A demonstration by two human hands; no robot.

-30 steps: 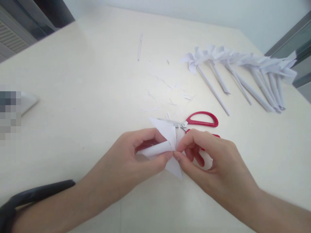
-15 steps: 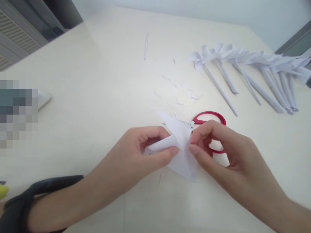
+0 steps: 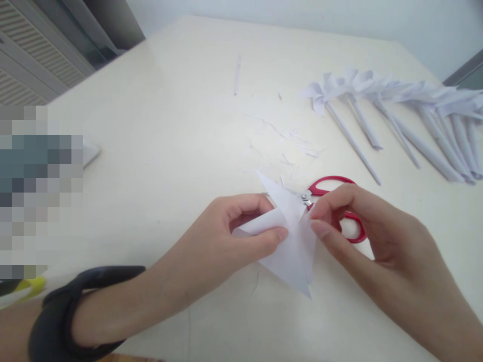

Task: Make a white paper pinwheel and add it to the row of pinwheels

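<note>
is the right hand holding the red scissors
No, the right hand pinches the folded paper; the scissors lie on the table behind it.

Left hand [image 3: 230,236] and right hand [image 3: 372,231] meet, fingers pinched.

Plain white folded paper piece [image 3: 290,246], no print or pattern on it, pinched between the left hand [image 3: 226,241] and the right hand [image 3: 373,236]. Behind it, scissors with glossy red loop handles [image 3: 339,211] and silvery blades. A black band [image 3: 68,311] wraps the left wrist. The smooth cream surface [image 3: 169,125] is uniform, flecked with thin white paper slivers [image 3: 287,141]. Far right, a row of white paper pinwheels on rolled white sticks [image 3: 396,110], all unmarked.
</note>
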